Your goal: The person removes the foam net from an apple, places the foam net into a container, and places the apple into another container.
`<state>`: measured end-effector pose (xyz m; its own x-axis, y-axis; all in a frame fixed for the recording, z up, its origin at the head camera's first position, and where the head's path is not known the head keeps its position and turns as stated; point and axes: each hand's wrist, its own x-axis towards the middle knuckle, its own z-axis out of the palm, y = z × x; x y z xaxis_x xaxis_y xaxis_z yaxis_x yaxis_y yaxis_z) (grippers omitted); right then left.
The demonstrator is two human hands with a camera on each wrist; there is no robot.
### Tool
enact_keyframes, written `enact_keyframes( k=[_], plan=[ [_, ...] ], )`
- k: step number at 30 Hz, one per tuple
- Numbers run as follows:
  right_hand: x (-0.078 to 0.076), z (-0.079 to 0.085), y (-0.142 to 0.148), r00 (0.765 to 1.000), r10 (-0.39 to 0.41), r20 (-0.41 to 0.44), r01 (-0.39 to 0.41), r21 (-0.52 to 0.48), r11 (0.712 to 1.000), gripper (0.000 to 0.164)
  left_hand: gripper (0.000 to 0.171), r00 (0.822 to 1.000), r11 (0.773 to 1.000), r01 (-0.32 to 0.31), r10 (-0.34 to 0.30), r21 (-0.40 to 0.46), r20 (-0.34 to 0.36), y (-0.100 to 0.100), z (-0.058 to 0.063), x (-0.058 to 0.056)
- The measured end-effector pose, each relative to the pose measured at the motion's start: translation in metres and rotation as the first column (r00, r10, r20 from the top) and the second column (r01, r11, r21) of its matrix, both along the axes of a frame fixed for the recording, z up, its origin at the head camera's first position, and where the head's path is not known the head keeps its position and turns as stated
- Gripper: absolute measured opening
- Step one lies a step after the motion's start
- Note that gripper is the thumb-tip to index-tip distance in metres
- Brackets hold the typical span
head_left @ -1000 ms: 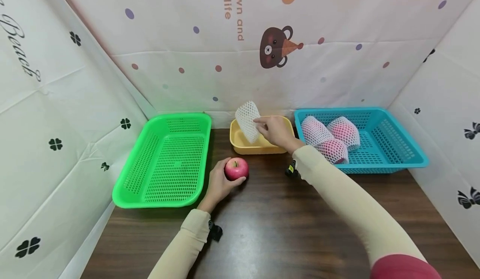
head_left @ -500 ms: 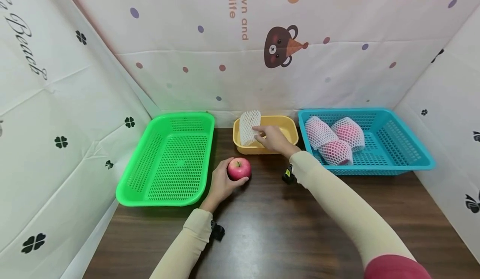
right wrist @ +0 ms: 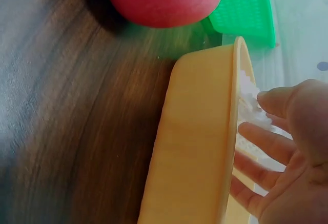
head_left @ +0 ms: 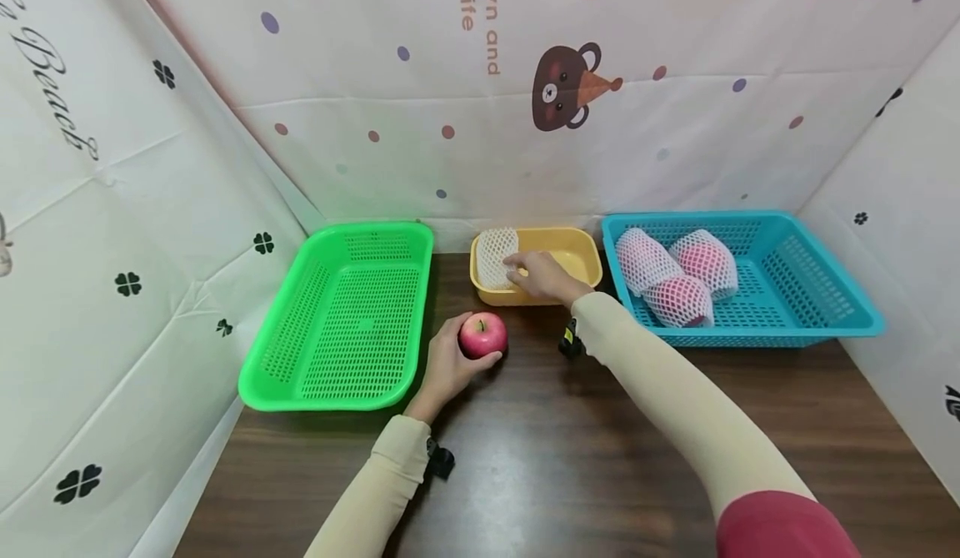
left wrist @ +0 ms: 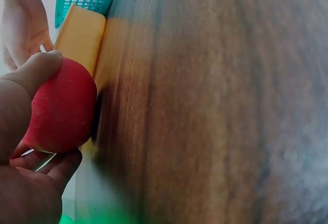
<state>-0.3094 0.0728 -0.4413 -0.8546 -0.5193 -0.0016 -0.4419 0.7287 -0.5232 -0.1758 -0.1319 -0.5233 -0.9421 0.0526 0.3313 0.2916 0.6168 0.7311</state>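
Observation:
A red apple (head_left: 483, 334) stands on the table, stem up, with my left hand (head_left: 447, 364) curled round its left side. In the left wrist view, thumb and fingers grip the apple (left wrist: 64, 106) from opposite sides. My right hand (head_left: 542, 276) is over the yellow basket (head_left: 501, 298), its fingers parted at the white foam net (head_left: 495, 256). That net lies in the left part of the basket. From the right wrist, the fingers (right wrist: 269, 144) look spread and relaxed just inside the rim, the foam net (right wrist: 249, 98) beyond the thumb tip.
On the left sits a green basket (head_left: 360, 324) with nothing in it. A blue basket (head_left: 765, 291) at right holds 3 apples in foam nets (head_left: 678, 299). Printed cloth (head_left: 360, 174) walls the back and sides of the wooden table (head_left: 570, 449).
The foam net has come down from upright above the yellow basket to lying inside it, and my right hand has lowered and loosened. The left hand keeps its grip on the apple.

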Motion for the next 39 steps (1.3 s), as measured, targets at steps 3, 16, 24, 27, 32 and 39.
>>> enact_keyframes(
  k=[3,16,24,27,32,39],
  plan=[
    [-0.0028,0.0015,0.0005,1.0,0.006,0.017,-0.007,0.036,0.999,0.041,0.078,1.0,1.0,0.001,-0.001,0.0,-0.006,0.0006,0.0012,0.0002],
    [-0.0069,0.0032,0.0021,0.995,-0.053,0.082,0.034,0.219,0.975,0.051,0.079,1.0,1.0,-0.004,0.004,-0.006,-0.005,0.0018,0.0009,-0.0005],
    [-0.0042,0.0069,0.0038,0.98,-0.139,0.141,0.083,0.348,0.934,0.075,0.078,1.0,1.0,-0.001,0.0,-0.006,-0.015,0.0023,0.0016,-0.0011],
    [-0.0031,0.0078,0.0046,0.976,-0.16,0.148,0.095,0.369,0.925,0.077,0.078,1.0,1.0,-0.002,0.002,-0.011,-0.014,0.0023,0.0015,-0.0015],
    [-0.0031,0.007,0.0052,0.974,-0.175,0.145,0.108,0.38,0.918,0.075,0.078,1.0,1.0,-0.007,0.007,-0.015,0.006,0.0018,0.0006,-0.0026],
    [-0.0046,0.0021,0.0081,0.987,-0.137,0.082,0.104,0.324,0.94,0.063,0.08,1.0,0.999,-0.002,0.002,-0.032,0.026,0.0012,0.0008,-0.0034]
  ],
)
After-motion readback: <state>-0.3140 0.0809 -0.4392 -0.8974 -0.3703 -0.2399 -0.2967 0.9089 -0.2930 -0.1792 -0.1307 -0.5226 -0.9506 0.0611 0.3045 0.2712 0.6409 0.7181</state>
